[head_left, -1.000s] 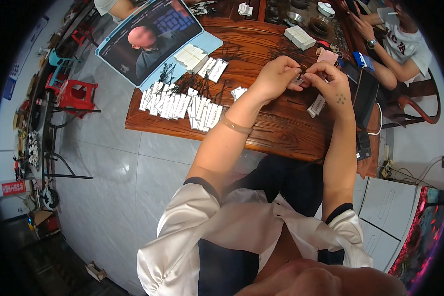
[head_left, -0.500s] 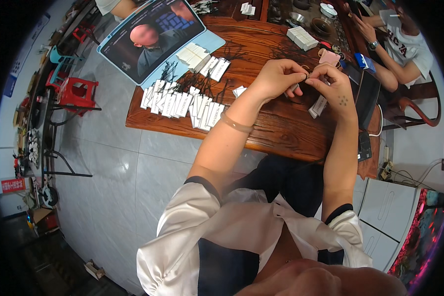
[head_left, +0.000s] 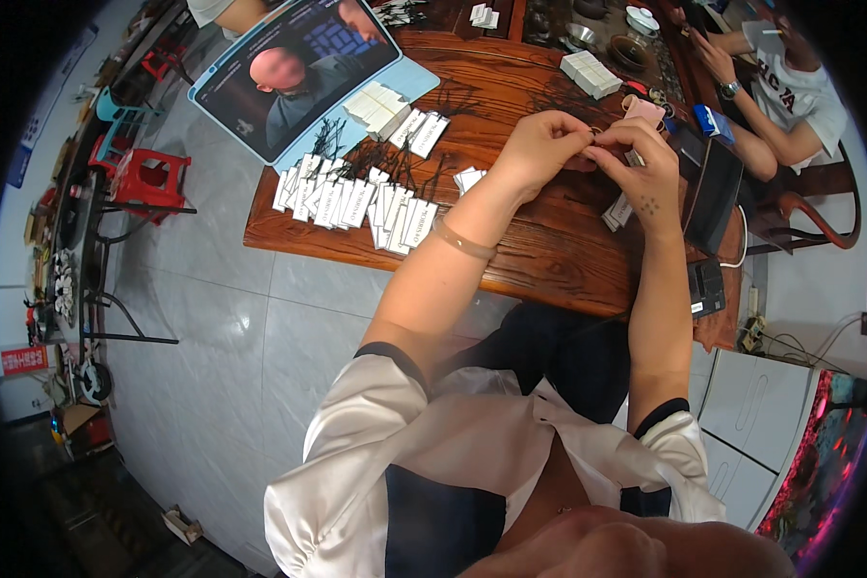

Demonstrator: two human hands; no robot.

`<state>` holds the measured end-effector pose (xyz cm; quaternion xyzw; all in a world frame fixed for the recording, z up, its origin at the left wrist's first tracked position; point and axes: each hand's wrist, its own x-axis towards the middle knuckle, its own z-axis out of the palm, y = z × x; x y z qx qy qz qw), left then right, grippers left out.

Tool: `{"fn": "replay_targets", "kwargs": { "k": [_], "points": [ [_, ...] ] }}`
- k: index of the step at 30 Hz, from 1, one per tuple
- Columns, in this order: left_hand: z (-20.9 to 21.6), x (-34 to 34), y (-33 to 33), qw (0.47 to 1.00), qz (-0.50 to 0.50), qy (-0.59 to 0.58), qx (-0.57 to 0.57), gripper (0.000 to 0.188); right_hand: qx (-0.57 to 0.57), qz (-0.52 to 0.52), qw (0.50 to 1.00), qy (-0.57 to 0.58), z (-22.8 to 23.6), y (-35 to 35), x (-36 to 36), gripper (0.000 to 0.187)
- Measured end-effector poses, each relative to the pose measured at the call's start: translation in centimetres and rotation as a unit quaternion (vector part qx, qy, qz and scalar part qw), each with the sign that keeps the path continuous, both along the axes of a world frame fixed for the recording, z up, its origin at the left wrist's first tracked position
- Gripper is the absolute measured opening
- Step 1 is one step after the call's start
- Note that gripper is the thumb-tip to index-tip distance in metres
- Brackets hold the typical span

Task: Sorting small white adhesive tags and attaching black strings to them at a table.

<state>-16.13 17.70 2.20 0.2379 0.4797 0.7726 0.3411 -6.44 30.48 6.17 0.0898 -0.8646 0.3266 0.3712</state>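
Both hands meet over the right part of the wooden table [head_left: 549, 246], fingertips nearly touching. My left hand [head_left: 546, 152] is closed in a pinch, and my right hand [head_left: 643, 171] pinches just opposite it. Something small and dark shows between the fingertips, too small to name. A pale edge peeks out under my right fingers. White printed hang tags [head_left: 617, 212] lie partly hidden beside my right wrist, and a few more tags [head_left: 469, 179] lie by my left forearm. Left of that forearm, many hang tags with black strings [head_left: 342, 200] are fanned out in rows.
A tablet in a light blue case [head_left: 303, 77] stands at the far left, beside a stack of white tags [head_left: 378, 108]. Farther back sits another white stack [head_left: 590, 74]. A black box-like object [head_left: 713, 193] stands at right. Another person [head_left: 785, 91] sits across the right corner.
My hands stay together but have shifted slightly left. The fingers of my right hand now extend more over the pinch, and the dark bit between the fingertips shows less.
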Motion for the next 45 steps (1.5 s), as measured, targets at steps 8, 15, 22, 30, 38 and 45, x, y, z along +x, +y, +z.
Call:
{"fn": "replay_targets", "kwargs": {
  "k": [8,15,22,30,38,45],
  "points": [
    [-0.2,0.2,0.3,0.996,0.004,-0.075,0.039,0.01,0.024,-0.024,0.999,0.025,-0.4,-0.1,-0.1,0.016],
    [0.0,0.2,0.0,0.991,-0.014,-0.091,0.097,0.008,0.0,-0.044,0.999,0.026,-0.7,0.0,-0.3,0.014],
    [0.0,0.6,0.6,0.992,0.008,-0.088,0.088,0.008,-0.071,-0.045,0.996,-0.022,-1.1,0.5,-0.3,0.01],
    [0.0,0.0,0.1,0.995,-0.004,-0.071,0.069,0.014,-0.129,0.009,0.992,-0.009,-1.9,0.7,-0.9,0.009],
    [0.2,0.6,0.4,0.998,0.005,-0.053,0.045,0.023,-0.31,0.038,0.95,0.006,-2.5,1.5,-1.2,0.01],
    [1.0,0.9,0.0,0.998,0.042,0.03,-0.022,0.016,-0.3,0.031,0.953,0.004,-2.6,1.5,-1.1,0.01]
  ]
}}
